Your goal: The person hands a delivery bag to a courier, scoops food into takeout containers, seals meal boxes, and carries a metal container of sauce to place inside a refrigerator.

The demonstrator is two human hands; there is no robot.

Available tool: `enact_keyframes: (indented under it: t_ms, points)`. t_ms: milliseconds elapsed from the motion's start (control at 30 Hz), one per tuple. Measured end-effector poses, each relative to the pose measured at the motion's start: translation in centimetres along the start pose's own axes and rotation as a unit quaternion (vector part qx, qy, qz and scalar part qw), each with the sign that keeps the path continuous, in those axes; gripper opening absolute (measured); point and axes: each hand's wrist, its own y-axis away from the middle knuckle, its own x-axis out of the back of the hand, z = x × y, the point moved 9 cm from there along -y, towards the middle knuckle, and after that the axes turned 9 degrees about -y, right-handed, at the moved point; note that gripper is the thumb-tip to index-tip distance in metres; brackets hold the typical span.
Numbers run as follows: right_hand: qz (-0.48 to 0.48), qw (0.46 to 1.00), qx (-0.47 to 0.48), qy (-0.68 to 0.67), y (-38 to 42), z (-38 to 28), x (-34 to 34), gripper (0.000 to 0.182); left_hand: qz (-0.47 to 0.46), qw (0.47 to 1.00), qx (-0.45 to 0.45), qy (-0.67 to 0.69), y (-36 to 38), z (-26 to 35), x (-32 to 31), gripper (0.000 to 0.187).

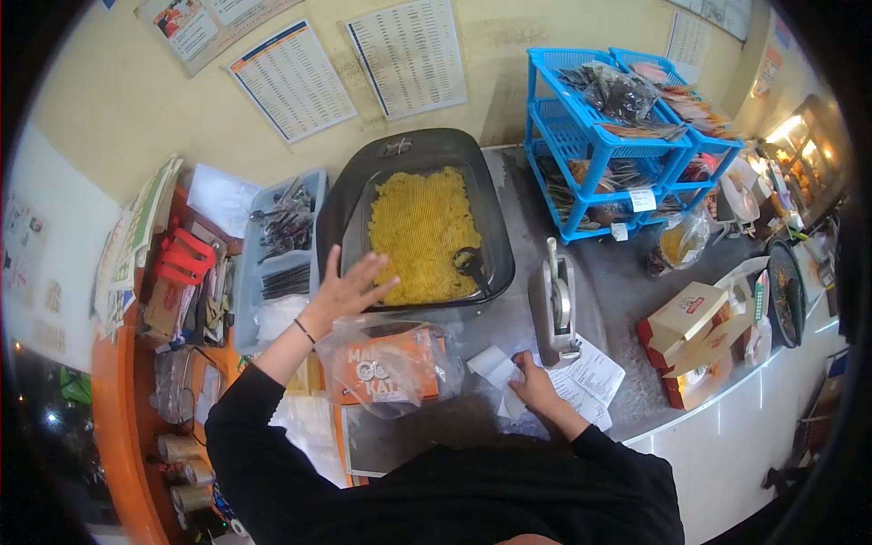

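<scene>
Ahead of you, printed sheets (292, 80) hang on the wall (500, 54). To your right stands a blue rack (604, 150) loaded with packets (622, 95); nearer you sits an open red-and-cream carton (688, 307). On your left you have a pale blue bin (249, 291) of black cutlery (283, 218), a red item (186, 259) beside it, and lower, perhaps, rolls (191, 498), dimly seen.

At lower centre, the orange box (392, 365) shows "KAT". Print on the upper wall sheets (407, 59) and lower-centre slips (595, 376) is too small to read.
</scene>
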Motion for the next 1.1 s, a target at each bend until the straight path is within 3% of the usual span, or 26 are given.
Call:
enact_keyframes:
  t_ms: [100, 133, 233, 367, 467, 667, 733, 767, 833, 867, 900, 933, 967, 1000, 1033, 1100]
  points:
    - [0.004, 1.0, 0.013, 0.009, -0.1, -0.9, 0.3, 0.046, -0.007, 0.998, -0.069, 0.005, -0.7, 3.8, -0.6, 0.05]
    - [0.005, 1.0, 0.018, 0.009, 0.1, -1.1, 0.4, 0.046, 0.032, 0.997, -0.064, -0.019, -1.0, 4.6, -0.3, 0.05]
    - [-0.033, 0.998, -0.056, 0.024, 0.3, -1.0, 0.3, 0.047, 0.029, 0.996, -0.087, -0.019, -1.5, 5.8, -0.9, 0.049]
    - [-0.034, 0.999, -0.006, 0.02, 0.1, -1.3, 0.1, 0.045, 0.04, 0.992, -0.117, 0.035, -1.2, 6.6, -2.1, 0.048]
    - [-0.049, 0.998, -0.046, 0.02, 0.0, -1.3, 0.0, 0.043, 0.068, 0.985, -0.153, 0.03, -1.0, 7.1, -2.2, 0.046]
    - [-0.005, 1.0, 0.013, 0.022, -0.2, -1.1, -0.3, 0.043, 0.101, 0.972, -0.174, 0.117, -0.7, 7.2, -2.0, 0.037]
    - [0.023, 0.999, 0.022, 0.005, -0.1, -1.0, 0.0, 0.04, 0.009, 0.977, -0.158, 0.144, -0.8, 5.8, -2.3, 0.035]
    - [0.038, 0.999, 0.026, -0.003, 0.0, -1.0, 0.3, 0.038, -0.035, 0.975, -0.15, 0.157, -0.9, 5.0, -2.4, 0.034]
    - [0.136, 0.989, 0.033, -0.05, -0.1, -0.6, 1.7, 0.035, -0.232, 0.931, 0.039, 0.278, -1.6, 0.4, -2.6, 0.037]
    - [0.188, 0.979, 0.033, -0.072, 0.0, -0.6, 2.6, 0.033, -0.212, 0.89, 0.16, 0.371, -1.4, -2.2, -0.5, 0.041]
    - [0.229, 0.97, 0.038, -0.077, 0.1, -1.2, 3.3, 0.033, -0.191, 0.824, 0.274, 0.458, -0.2, -4.1, 0.9, 0.046]
    - [0.272, 0.958, 0.041, -0.079, 0.2, -1.9, 3.8, 0.033, -0.203, 0.752, 0.306, 0.547, 2.3, -3.7, 1.0, 0.049]
    - [0.243, 0.957, -0.009, -0.157, -0.8, 1.0, 2.2, 0.045, -0.213, 0.67, 0.33, 0.63, 4.4, -2.6, 1.1, 0.053]
    - [0.218, 0.951, -0.033, -0.215, -0.9, 0.1, 1.6, 0.06, -0.253, 0.702, 0.302, 0.593, 4.3, -1.7, 3.2, 0.055]
    - [0.196, 0.972, -0.044, -0.126, -1.1, 0.6, 0.6, 0.071, -0.29, 0.732, 0.269, 0.555, 4.1, -0.5, 4.9, 0.057]
    - [0.174, 0.967, 0.023, -0.183, -0.8, -0.2, -0.1, 0.076, -0.257, 0.786, 0.276, 0.49, 4.6, 1.3, 5.5, 0.057]
